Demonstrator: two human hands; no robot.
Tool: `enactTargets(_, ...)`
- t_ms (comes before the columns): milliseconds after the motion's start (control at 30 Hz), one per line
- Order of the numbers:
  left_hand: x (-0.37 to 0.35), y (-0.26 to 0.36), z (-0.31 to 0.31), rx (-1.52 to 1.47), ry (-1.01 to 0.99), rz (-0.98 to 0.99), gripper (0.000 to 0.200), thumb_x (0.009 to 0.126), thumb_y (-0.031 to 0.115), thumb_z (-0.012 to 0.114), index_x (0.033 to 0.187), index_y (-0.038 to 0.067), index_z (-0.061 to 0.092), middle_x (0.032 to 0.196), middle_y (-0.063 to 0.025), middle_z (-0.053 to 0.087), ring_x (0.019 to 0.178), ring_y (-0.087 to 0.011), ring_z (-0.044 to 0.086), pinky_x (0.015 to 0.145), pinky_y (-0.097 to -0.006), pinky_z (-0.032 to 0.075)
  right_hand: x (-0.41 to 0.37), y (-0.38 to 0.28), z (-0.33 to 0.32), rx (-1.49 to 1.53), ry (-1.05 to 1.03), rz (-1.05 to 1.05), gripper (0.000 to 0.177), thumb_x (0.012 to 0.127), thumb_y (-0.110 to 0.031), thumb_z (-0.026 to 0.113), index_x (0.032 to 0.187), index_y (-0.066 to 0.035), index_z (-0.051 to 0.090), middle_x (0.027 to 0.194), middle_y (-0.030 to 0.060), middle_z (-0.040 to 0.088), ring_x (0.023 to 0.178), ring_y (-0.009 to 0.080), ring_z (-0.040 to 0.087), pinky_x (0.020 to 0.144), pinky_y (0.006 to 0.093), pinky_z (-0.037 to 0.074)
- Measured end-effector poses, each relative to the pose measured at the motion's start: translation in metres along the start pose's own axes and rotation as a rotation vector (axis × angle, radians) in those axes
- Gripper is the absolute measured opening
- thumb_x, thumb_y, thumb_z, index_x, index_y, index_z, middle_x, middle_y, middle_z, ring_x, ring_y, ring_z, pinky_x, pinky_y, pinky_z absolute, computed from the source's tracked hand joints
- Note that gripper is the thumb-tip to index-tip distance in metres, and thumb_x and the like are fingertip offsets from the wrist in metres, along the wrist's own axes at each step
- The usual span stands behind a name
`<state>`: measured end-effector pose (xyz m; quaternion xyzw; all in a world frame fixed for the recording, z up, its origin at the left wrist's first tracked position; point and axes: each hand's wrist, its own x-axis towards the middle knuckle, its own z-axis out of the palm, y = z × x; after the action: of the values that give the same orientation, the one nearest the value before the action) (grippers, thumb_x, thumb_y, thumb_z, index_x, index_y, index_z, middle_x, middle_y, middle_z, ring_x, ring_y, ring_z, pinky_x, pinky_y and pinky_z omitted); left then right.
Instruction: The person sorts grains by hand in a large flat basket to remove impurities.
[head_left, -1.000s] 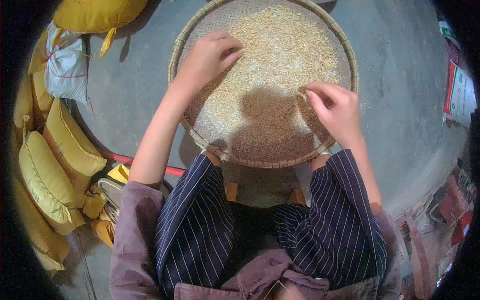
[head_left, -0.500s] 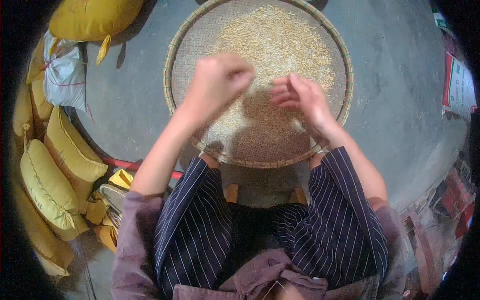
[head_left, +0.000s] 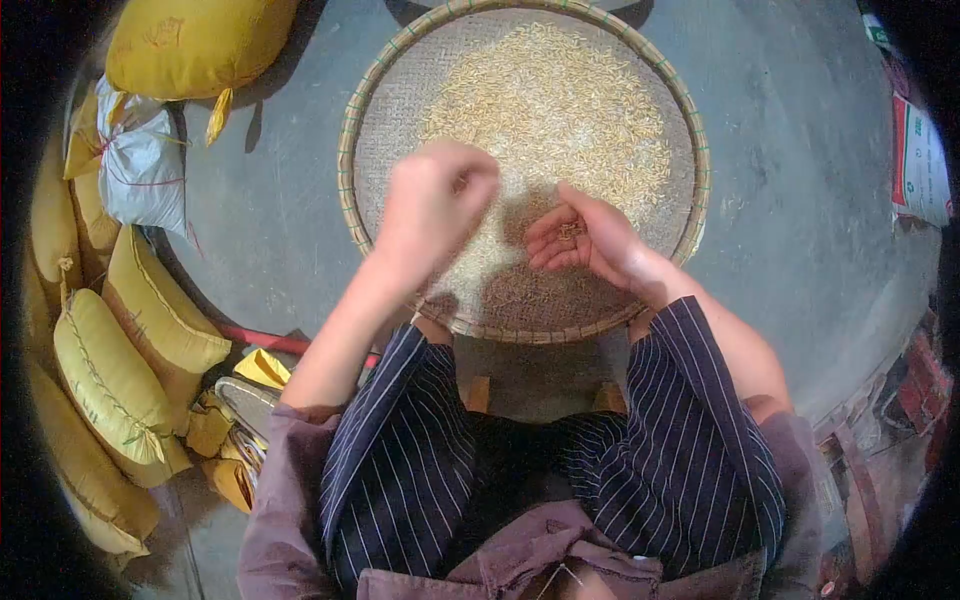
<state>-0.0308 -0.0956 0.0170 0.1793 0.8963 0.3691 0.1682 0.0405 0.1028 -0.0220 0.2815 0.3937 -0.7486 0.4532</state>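
Note:
A round, flat woven bamboo tray (head_left: 383,130) with a bound rim rests at my knees. Golden unhusked rice grains (head_left: 545,85) are spread over its far part, with paler grains mixed in. My left hand (head_left: 435,190) hangs over the tray's left side, fingers curled in and thumb against them; whether anything is inside is hidden. Over the right-centre of the tray, my right hand (head_left: 590,235) is cupped palm up, and a few brownish grains (head_left: 571,231) lie in the palm. The hands are apart.
Yellow sacks (head_left: 115,375) are piled on the left, with a white tied sack (head_left: 143,165) behind them and a larger yellow sack (head_left: 195,45) at upper left. A red bar (head_left: 262,340) lies on the floor. At far right stands a printed bag (head_left: 920,160).
My right hand has turned palm up and lowered slightly, so the grains in it now show. My left hand has dropped a little and stays curled. The whole view has shifted slightly.

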Motion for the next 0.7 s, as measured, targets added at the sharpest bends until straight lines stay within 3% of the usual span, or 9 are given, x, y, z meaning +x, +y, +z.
enactTargets(67,0.012,-0.025,-0.009,0.110,0.204,-0.023,0.023,0.070,0.006,0.072,0.092,0.001,0.066,0.087,-0.0142,0.063,0.077,-0.0257,0.063,0.070,-0.0334,0.051,0.001,0.000,0.000,0.000,0.008,-0.017,0.062,0.100,-0.042,0.025,0.097,0.009,0.060,0.086,0.0182,0.064,0.077,0.0233,0.065,0.071,0.0316,0.054)
enactTargets(200,0.032,-0.052,-0.020,0.235,0.226,0.017,0.032,0.070,0.008,0.074,0.100,0.002,0.064,0.098,-0.0119,0.062,0.080,-0.0229,0.062,0.071,-0.0327,0.052,0.001,0.002,-0.003,-0.018,0.015,-0.047,0.062,0.100,-0.042,0.025,0.099,0.011,0.058,0.089,0.0197,0.063,0.080,0.0255,0.065,0.073,0.0324,0.053)
enactTargets(433,0.037,-0.055,0.001,0.161,0.197,0.002,0.023,0.074,0.008,0.073,0.095,0.003,0.067,0.091,-0.0104,0.063,0.074,-0.0177,0.064,0.068,-0.0286,0.055,0.003,0.005,-0.006,-0.020,-0.005,-0.089,0.062,0.100,-0.041,0.025,0.102,0.012,0.057,0.092,0.0209,0.063,0.082,0.0258,0.064,0.077,0.0343,0.052)
enactTargets(633,0.040,-0.053,0.005,0.124,0.297,-0.055,0.014,0.077,0.007,0.069,0.090,0.002,0.069,0.084,-0.0103,0.066,0.071,-0.0180,0.066,0.066,-0.0281,0.053,0.003,0.005,-0.006,-0.033,0.002,-0.083,0.061,0.100,-0.041,0.026,0.101,0.012,0.057,0.091,0.0202,0.062,0.082,0.0258,0.064,0.077,0.0346,0.051)
enactTargets(700,0.049,-0.057,0.005,0.141,0.342,0.017,0.014,0.078,0.007,0.068,0.091,0.002,0.069,0.083,-0.0106,0.066,0.072,-0.0175,0.066,0.066,-0.0282,0.053,0.002,0.003,-0.004,-0.030,0.010,-0.080,0.061,0.100,-0.041,0.026,0.101,0.012,0.057,0.091,0.0202,0.062,0.081,0.0257,0.064,0.077,0.0345,0.051)
